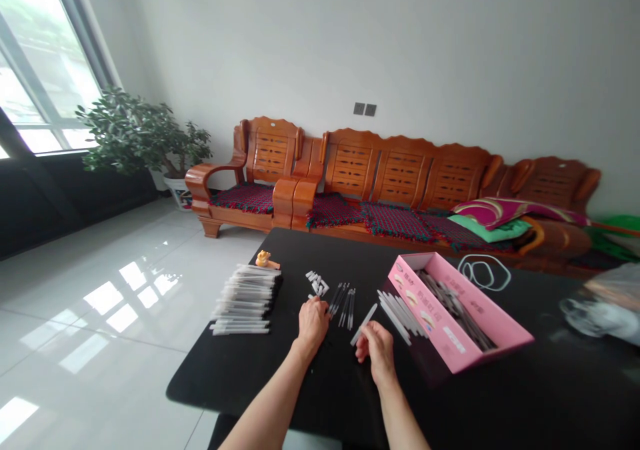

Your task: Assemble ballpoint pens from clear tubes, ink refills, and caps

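Clear tube (364, 324) in R hand (376, 351) pinch; L hand (313, 321) by refills (343, 299), grip unclear.

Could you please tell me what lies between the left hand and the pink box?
In the head view: thin dark rods, the right hand pinching a white tube, then loose white tubes beside the pink box.

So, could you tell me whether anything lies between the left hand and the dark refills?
Nothing visible does: the left hand sits right beside the dark refills, with only bare black table between them.
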Motion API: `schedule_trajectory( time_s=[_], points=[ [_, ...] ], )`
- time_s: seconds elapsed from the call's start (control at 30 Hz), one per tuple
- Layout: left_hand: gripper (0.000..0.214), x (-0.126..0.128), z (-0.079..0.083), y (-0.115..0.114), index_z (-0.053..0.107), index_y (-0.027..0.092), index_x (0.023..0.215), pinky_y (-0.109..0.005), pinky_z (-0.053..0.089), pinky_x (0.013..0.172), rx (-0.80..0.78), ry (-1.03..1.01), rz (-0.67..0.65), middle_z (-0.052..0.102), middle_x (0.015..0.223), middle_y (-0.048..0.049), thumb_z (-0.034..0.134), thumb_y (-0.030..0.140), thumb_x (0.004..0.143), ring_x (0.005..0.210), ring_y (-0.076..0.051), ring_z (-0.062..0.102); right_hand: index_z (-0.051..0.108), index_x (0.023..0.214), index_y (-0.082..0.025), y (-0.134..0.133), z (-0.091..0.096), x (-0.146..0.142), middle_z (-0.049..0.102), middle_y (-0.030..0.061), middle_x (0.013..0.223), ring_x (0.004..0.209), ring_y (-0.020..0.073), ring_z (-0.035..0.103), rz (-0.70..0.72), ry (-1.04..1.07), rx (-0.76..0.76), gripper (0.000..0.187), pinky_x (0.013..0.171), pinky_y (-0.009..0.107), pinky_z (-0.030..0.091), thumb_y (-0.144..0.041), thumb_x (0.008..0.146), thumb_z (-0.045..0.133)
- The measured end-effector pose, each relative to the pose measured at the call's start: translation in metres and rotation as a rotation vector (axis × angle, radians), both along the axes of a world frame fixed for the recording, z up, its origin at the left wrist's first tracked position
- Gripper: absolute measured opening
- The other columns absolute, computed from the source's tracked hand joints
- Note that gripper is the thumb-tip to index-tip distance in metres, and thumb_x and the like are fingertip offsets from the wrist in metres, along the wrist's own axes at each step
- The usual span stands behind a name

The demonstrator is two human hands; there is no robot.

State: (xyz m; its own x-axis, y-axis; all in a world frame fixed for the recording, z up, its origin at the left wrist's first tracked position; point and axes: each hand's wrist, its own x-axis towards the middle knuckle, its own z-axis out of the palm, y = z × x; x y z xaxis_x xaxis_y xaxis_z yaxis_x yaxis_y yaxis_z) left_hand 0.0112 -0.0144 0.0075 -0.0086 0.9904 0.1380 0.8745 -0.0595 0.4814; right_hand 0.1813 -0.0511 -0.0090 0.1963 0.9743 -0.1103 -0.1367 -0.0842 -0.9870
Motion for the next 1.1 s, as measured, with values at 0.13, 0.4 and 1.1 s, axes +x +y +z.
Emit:
schedule_trajectory(
  time_s=[0.13, 0.4, 1.1],
  points=[
    [0.015, -0.002, -0.001, 0.001, 0.073, 0.017, 0.084, -0.031, 0.041, 0.085, -0.018, -0.005, -0.001, 0.067, 0.094, -0.0102, 0.057, 0.017, 0.085, 0.094, -0.022, 0.062, 0.054, 0.067, -0.018, 0.0, 0.0, -0.001, 0.057, -0.0037, 0.044, 0.03, 0.0111, 0.05, -0.001, -0.017, 0.002, 0.027, 0.027, 0.017, 0.033, -0.042, 0.074, 0.062],
    [0.024, -0.005, -0.003, 0.001, 0.069, 0.011, 0.087, -0.033, 0.041, 0.083, 0.002, 0.099, 0.049, 0.066, 0.093, -0.015, 0.046, 0.018, 0.09, 0.092, -0.024, 0.063, 0.054, 0.066, -0.017, 0.0, 0.0, 0.0, 0.057, -0.0032, 0.043, 0.03, 0.0114, 0.051, -0.006, -0.014, 0.003, 0.027, 0.027, 0.018, 0.034, -0.042, 0.074, 0.063],
    [0.026, -0.049, 0.031, -0.034, 0.064, 0.014, 0.078, -0.023, 0.043, 0.057, 0.007, -1.16, -0.115, 0.064, 0.065, -0.0016, 0.069, 0.038, 0.07, 0.056, -0.012, 0.057, 0.061, 0.07, -0.014, 0.019, 0.051, 0.013, 0.07, 0.0047, 0.055, 0.051, 0.0212, 0.07, -0.238, 0.35, 0.151, 0.024, 0.044, 0.026, 0.057, -0.028, 0.06, 0.078]
  ],
)
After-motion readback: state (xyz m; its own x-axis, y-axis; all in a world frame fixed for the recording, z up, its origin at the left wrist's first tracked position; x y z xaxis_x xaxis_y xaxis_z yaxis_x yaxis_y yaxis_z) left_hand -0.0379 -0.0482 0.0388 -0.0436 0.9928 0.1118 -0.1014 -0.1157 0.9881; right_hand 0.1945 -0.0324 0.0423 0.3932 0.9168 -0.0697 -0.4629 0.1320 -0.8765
